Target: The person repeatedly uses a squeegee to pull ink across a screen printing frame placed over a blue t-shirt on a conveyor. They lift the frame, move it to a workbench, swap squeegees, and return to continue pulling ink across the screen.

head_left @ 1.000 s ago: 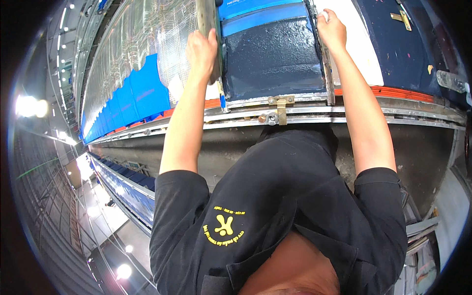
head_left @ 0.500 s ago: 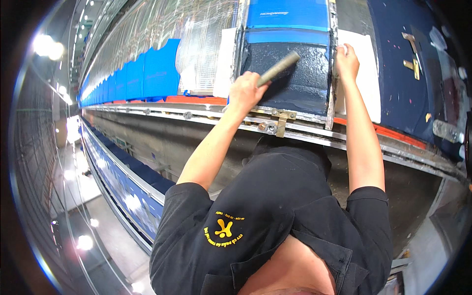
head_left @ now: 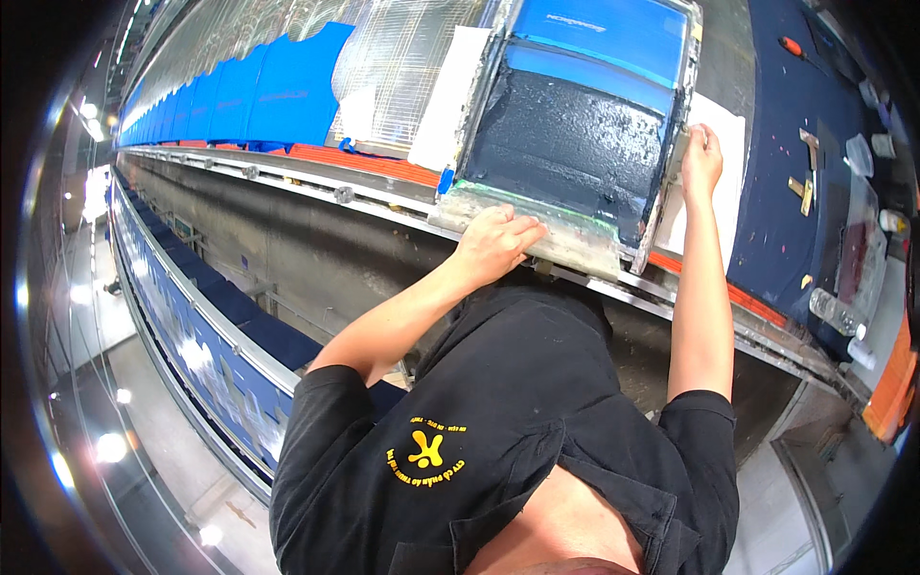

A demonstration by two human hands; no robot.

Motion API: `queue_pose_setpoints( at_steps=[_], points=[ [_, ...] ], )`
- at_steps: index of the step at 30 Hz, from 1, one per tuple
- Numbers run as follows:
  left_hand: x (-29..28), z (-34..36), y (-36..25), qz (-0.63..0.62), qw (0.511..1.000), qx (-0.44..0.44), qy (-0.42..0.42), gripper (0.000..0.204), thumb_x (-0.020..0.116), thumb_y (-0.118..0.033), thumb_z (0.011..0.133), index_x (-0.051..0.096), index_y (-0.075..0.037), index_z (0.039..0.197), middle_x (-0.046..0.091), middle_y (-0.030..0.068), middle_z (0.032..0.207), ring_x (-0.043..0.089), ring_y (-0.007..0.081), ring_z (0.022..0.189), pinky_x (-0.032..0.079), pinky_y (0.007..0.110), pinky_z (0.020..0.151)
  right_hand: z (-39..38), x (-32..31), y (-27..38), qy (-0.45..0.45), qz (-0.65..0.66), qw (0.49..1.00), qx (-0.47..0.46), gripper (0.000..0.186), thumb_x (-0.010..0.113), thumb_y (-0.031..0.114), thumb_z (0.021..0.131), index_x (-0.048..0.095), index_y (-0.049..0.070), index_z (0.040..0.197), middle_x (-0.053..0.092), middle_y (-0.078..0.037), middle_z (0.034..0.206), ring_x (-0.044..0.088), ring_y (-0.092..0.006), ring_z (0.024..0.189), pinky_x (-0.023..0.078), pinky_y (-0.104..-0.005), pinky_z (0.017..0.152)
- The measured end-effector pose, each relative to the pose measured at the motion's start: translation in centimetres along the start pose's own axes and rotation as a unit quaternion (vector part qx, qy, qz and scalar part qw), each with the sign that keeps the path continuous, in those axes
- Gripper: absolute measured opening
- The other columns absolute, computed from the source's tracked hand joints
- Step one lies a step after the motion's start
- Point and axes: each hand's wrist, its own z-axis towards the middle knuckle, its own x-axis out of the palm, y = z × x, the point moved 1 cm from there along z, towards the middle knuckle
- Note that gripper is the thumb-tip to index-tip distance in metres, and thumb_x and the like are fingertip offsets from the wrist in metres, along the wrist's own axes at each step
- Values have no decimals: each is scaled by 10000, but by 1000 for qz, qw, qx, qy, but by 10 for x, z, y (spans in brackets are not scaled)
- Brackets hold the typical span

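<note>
My left hand (head_left: 498,245) is closed over a wide, pale squeegee (head_left: 586,247), which lies across the near end of a printing screen. Dark, glossy ink (head_left: 575,125) coats most of the mesh, while a blue area (head_left: 599,29) shows at the far end. My right hand (head_left: 702,165) has its fingers curled at the right side rail of the screen frame (head_left: 692,43) and grips it; the exact finger contact is partly hidden. White sheets (head_left: 448,110) show on either side of the frame.
Blue fabric pieces (head_left: 259,91) lie in a row along the table to the left. A metal rail (head_left: 383,204) runs along the near edge, beside a red strip (head_left: 402,168). At right are brass-coloured metal pieces (head_left: 803,192), a clear bottle (head_left: 834,311) and an orange-handled tool (head_left: 791,46).
The squeegee, earlier held slanting over the middle of the ink, now lies crosswise at the near end. My left hand has come nearer with it. My right hand stays at the frame's right side.
</note>
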Motion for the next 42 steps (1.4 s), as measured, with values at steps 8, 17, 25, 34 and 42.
queue_pose_setpoints(
  at_steps=[8,17,25,34,42],
  points=[
    [-78,71,41,44,993,14,-111,516,906,-189,633,708,-185,1109,656,-17,987,622,220,932,518,379,792,5,1,-10,-6,8,1000,-22,510,632,380,1032,653,-6,1366,746,-157,1120,678,-211,994,521,-342,934],
    [-63,204,165,116,971,91,-187,106,647,-207,868,728,-155,823,724,15,875,709,231,925,563,393,754,19,1,-34,7,53,998,19,401,665,343,1049,645,79,1350,487,58,733,391,-36,540,300,-242,458],
    [-23,261,214,73,968,58,-232,117,652,-211,858,742,-138,841,742,13,910,714,229,953,561,395,780,20,-2,-29,-13,-21,1000,8,312,681,349,1040,677,121,1253,415,93,677,334,-19,518,251,-237,443],
    [-17,211,174,12,985,-8,-174,118,630,-153,891,745,-130,894,730,23,925,700,254,967,538,413,787,23,0,-37,-20,-20,999,-39,388,696,347,1039,671,36,1271,527,58,737,408,-36,569,310,-242,491],
    [-66,190,129,16,989,-5,-144,216,808,-347,801,757,-183,932,759,45,944,728,287,921,601,442,793,6,7,-8,-39,-31,998,35,512,684,356,1005,635,-13,1356,753,-179,1140,702,-225,1003,542,-349,904]
  ],
)
